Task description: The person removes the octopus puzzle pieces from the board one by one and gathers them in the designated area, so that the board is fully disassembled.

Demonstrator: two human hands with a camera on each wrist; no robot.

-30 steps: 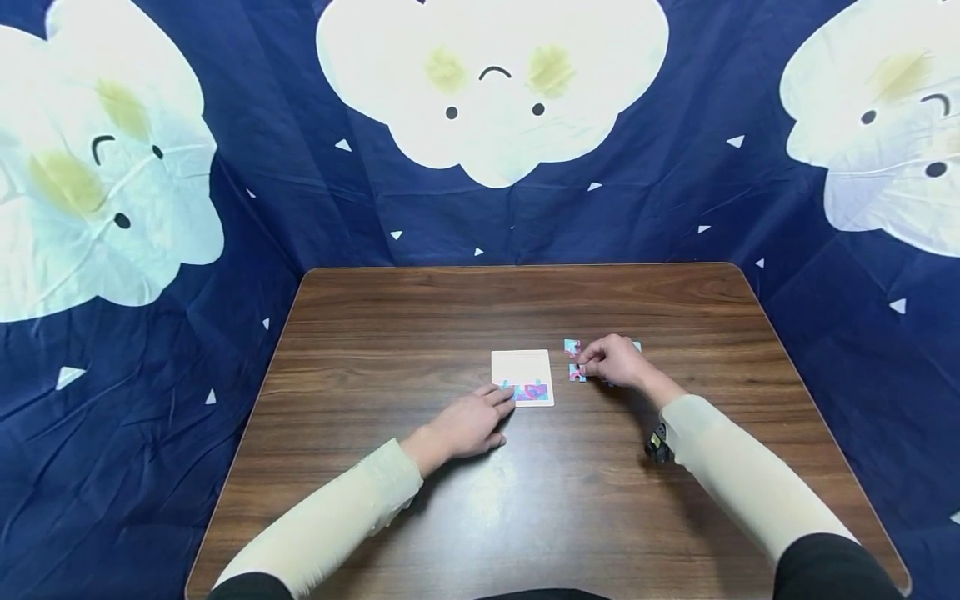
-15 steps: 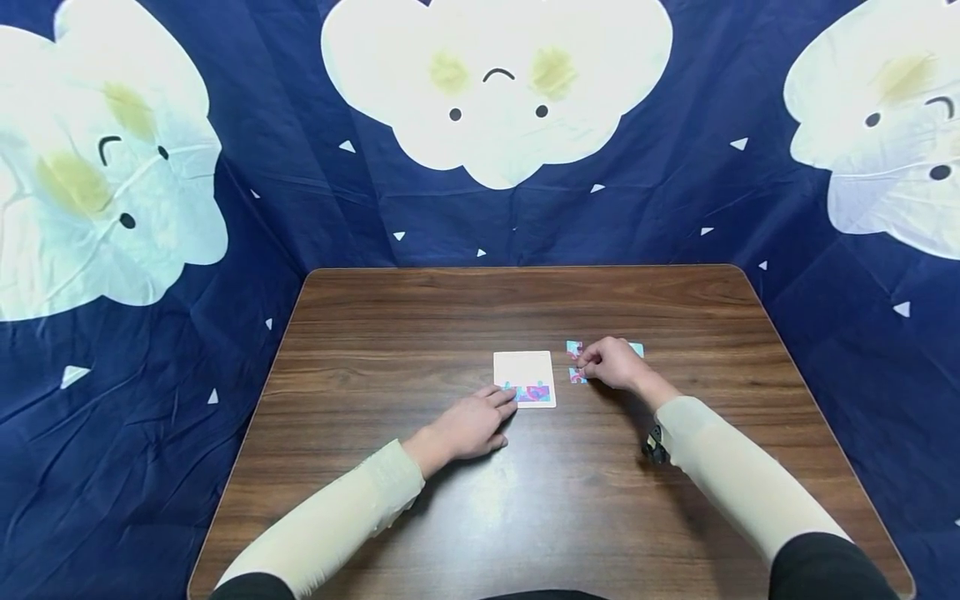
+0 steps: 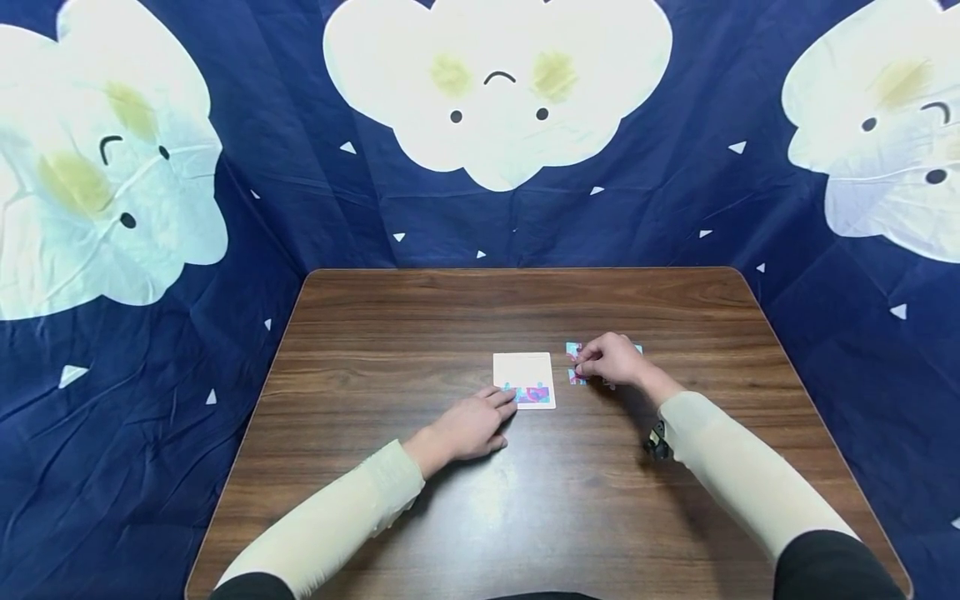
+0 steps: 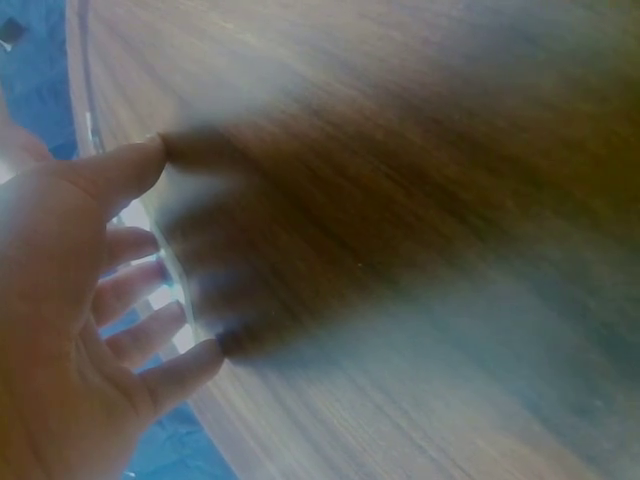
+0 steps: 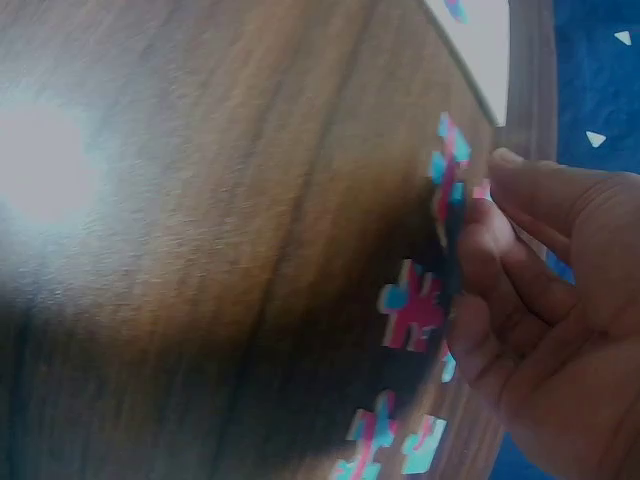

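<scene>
My left hand [image 3: 471, 423] lies with fingers spread and straight, fingertips on the lower left of a white square puzzle board [image 3: 522, 367]. Along the board's bottom runs a strip of joined pink, purple and blue puzzle pieces [image 3: 534, 395], its left end partly under those fingers. Right of the board, my right hand [image 3: 617, 360] has its thumb and forefinger pinched at a pink and blue puzzle piece [image 3: 576, 377]. In the right wrist view the curled fingers are right beside this piece [image 5: 449, 165]; the contact itself is partly hidden.
Just above the right fingertips is another loose piece [image 3: 572, 349]. A light-blue piece [image 3: 638, 348] shows behind the right hand. More loose pieces, such as a pink one [image 5: 410, 310], lie under that hand on the brown wooden table [image 3: 420, 317]. Dark blue cloth [image 3: 480, 217] hangs behind.
The right hand's fingertips shift slightly down over the lower puzzle piece, covering more of it. The left hand stays in place on the board. The head view shifts slightly.
</scene>
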